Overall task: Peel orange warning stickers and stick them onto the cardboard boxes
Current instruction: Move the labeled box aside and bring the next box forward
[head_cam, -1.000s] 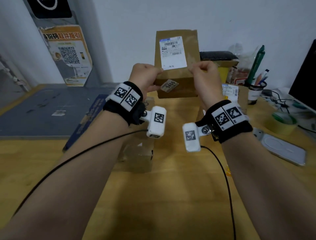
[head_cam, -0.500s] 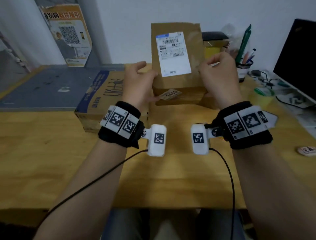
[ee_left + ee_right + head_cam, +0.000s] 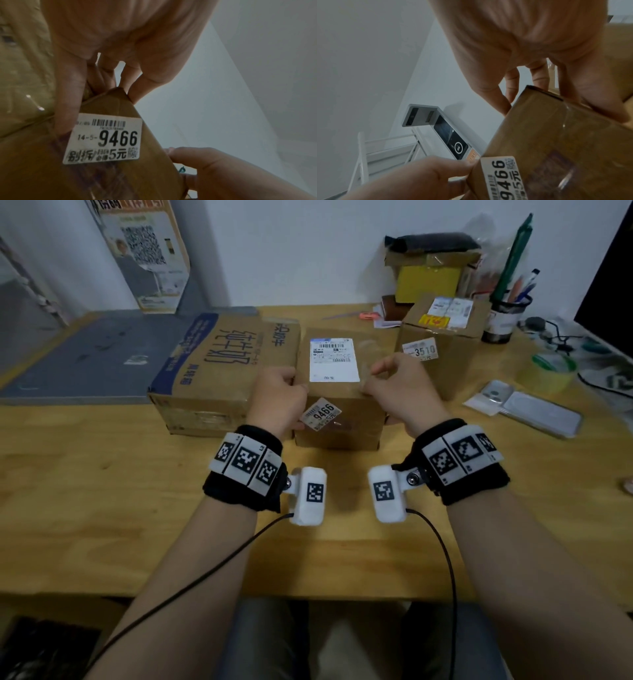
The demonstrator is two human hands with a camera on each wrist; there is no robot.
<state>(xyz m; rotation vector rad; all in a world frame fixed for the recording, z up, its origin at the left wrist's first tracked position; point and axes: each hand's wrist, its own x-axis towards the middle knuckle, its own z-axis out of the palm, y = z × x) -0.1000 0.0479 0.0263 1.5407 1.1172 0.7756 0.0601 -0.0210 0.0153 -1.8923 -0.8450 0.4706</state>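
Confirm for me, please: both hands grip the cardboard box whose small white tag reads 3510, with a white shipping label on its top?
Not quite. The tag on the cardboard box held by the left hand and right hand reads 9466, as the left wrist view shows; 3510 is on another box behind. The white shipping label is indeed on top.

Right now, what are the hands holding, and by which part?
Both hold the 9466 cardboard box: left hand grips its upper left edge, right hand its upper right corner.
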